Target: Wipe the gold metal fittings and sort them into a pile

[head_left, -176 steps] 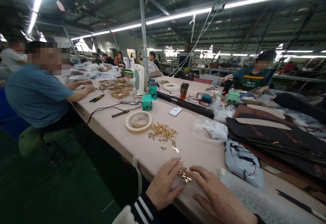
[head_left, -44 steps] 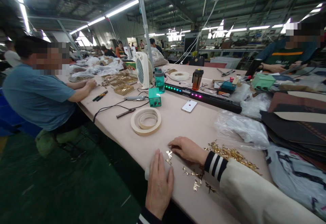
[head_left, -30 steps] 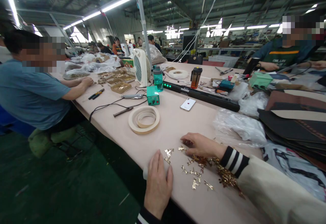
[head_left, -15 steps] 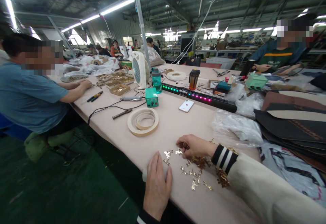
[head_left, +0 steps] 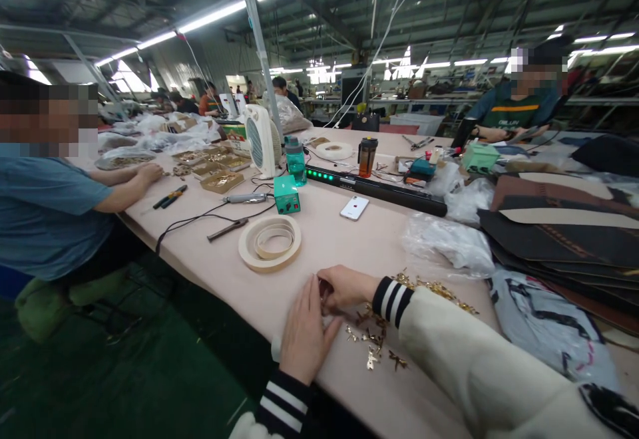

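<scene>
My left hand (head_left: 303,334): fingers lay nearly straight. My right hand (head_left: 345,285): fingers curled beside it. What either held, I couldn't tell. Gold-coloured pieces (head_left: 371,360): lay nearby.

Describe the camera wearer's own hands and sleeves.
The left hand and right hand wear no gloves. The left sleeve and right sleeve are off-white, each ending in a dark cuff with white stripes. A black marking shows on the right sleeve, its design unclear.

free lane from hands (head_left: 302,334) to phone (head_left: 354,208) — tape roll (head_left: 270,265) left
</scene>
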A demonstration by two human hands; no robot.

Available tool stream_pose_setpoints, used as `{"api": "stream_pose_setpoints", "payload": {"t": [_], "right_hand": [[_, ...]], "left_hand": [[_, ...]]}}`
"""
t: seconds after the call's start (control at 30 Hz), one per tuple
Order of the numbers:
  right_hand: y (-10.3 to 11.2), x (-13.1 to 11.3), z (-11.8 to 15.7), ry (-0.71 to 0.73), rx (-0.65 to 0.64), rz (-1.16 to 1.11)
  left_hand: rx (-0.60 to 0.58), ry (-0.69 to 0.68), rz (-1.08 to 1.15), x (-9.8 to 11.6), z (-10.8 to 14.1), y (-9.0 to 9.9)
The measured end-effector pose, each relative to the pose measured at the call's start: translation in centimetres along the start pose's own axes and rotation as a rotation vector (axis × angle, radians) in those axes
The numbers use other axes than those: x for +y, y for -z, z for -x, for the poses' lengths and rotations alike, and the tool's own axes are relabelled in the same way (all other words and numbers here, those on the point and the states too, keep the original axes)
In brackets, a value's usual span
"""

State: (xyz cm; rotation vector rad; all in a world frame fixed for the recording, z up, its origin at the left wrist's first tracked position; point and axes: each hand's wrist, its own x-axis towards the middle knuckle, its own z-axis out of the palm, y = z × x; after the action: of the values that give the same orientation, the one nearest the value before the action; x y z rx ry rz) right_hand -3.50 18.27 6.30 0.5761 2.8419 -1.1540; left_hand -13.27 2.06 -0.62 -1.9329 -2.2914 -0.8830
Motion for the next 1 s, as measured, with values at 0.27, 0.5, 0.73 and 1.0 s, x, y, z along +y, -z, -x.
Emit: {"api": "stream_pose_setpoints", "payload": {"t": [0.27,0.5,0.73,1.0], "right_hand": [[2.4,-0.2,3.5,0.076,0.245,0.089],[3.0,-2.0,12.8,0.018,0.063,0.325],[-1.5,-0.8,19.5,-0.203,0.109,0.290],[-3.0,0.1,19.5,-0.233,0.133,0.250]], "left_hand": [[0.141,-0.054,-0.131,-2.9,-5.8,-0.7],[0.199,0.021,-0.142,-4.2,-6.9,-1.0],[0.119,-0.212,0.036,-1.7,-4.4,0.9],[-0.310,-0.358,0.295,2.1,-0.6,2.3]]}}
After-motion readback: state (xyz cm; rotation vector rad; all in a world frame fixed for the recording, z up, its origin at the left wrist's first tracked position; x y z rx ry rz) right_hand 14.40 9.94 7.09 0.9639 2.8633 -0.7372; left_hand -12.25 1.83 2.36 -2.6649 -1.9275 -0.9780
